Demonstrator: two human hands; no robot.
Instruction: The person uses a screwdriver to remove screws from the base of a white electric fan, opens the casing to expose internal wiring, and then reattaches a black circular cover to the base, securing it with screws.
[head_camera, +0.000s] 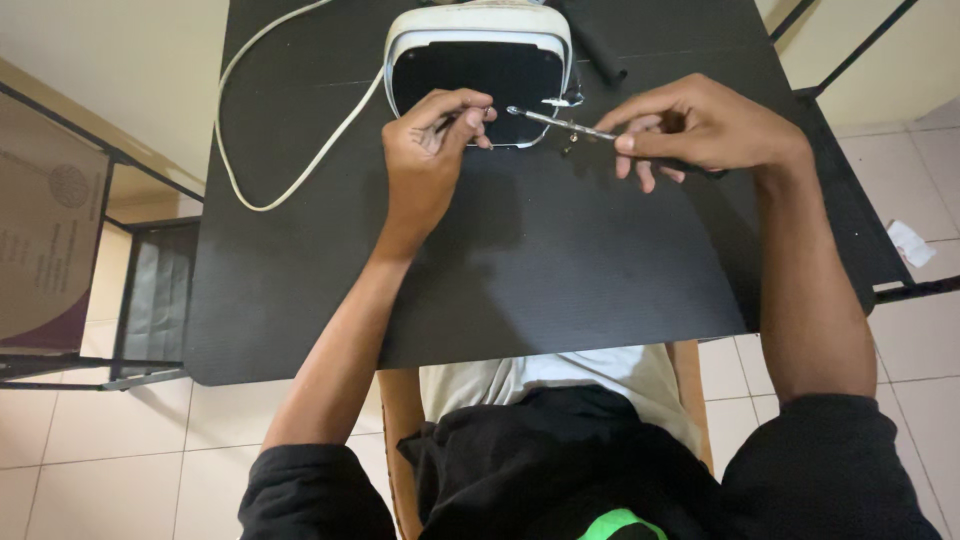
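Resting on the black table (560, 270), a white appliance with a dark panel (478, 70) is kept as landmark. Just before it, a thin metal screwdriver (560, 122) is held closed in the right hand (700, 125), perhaps for control; something small, unclear, is pinched by the left hand (430, 150).

Bare black table (560, 260) near; white appliance (478, 40) and cord (300, 165) block beyond.

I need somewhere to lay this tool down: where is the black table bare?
Bare: the table between the forearms, toward the near edge, and left of the left hand below the white cord. Crowded: the far edge, around the white device, screwdriver and right hand.
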